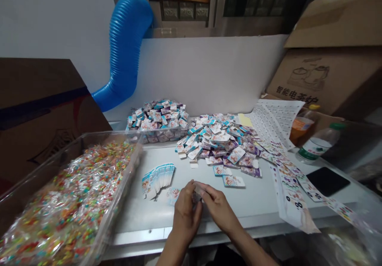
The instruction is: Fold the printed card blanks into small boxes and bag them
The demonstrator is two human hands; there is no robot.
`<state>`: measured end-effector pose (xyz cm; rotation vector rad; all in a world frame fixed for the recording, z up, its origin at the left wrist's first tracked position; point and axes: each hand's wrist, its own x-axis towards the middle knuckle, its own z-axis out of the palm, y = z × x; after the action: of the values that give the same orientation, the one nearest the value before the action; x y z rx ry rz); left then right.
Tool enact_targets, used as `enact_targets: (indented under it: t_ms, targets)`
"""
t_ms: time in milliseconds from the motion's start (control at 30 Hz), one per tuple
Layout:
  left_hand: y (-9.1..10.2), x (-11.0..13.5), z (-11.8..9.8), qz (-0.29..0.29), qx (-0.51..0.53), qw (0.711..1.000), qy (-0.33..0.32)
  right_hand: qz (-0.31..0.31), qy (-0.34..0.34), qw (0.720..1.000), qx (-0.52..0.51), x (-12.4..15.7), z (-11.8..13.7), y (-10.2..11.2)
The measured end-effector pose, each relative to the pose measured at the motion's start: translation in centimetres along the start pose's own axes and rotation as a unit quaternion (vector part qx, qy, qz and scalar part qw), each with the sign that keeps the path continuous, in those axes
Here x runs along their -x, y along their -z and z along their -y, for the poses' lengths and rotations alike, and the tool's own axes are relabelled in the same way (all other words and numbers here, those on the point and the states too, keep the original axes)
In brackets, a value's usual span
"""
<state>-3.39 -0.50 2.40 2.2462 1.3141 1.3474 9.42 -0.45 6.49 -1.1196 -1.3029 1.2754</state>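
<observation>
Near the table's front edge, my left hand (pixel 186 210) and my right hand (pixel 219 208) come together around one small card box (pixel 197 192). Fingers of both hands are closed on it and cover most of it. Just left of them lies a loose printed card (pixel 174 196), beside a fanned stack of flat blue-and-white cartons (pixel 159 178). Two small boxes (pixel 234 181) rest beyond my right hand, in front of a heap of small blue, purple and white boxes (pixel 221 138).
A clear tray (pixel 135 158) of clear packets with colourful pieces stands left. Another clear bin (pixel 164 134) piled with boxes is behind. Printed sheets (pixel 291 194), a black phone (pixel 328 180) and a bottle (pixel 316 146) lie right. A blue hose (pixel 123 51) hangs at the back.
</observation>
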Motion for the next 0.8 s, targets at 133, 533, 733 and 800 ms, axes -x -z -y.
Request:
enact_targets:
  t_ms: [133, 533, 733, 800]
  targets:
    - [1.0, 0.0, -0.2, 0.033, 0.029, 0.999, -0.002, -0.049, 0.034, 0.989, 0.135, 1.1, 1.1, -0.7]
    - [1.9, 0.3, 0.3, 0.068, 0.034, 0.995, -0.07, -0.036, 0.027, 0.939, 0.342, 2.0, 3.4, -1.0]
    - [1.9, 0.6, 0.0, 0.125, 0.066, 0.989, -0.05, -0.027, 0.169, 0.821, 0.545, 3.6, 3.0, -0.9]
    - [2.2, 0.8, -0.2, 0.155, 0.085, 0.983, -0.04, -0.021, 0.198, 0.804, 0.561, 4.2, 2.8, -0.6]
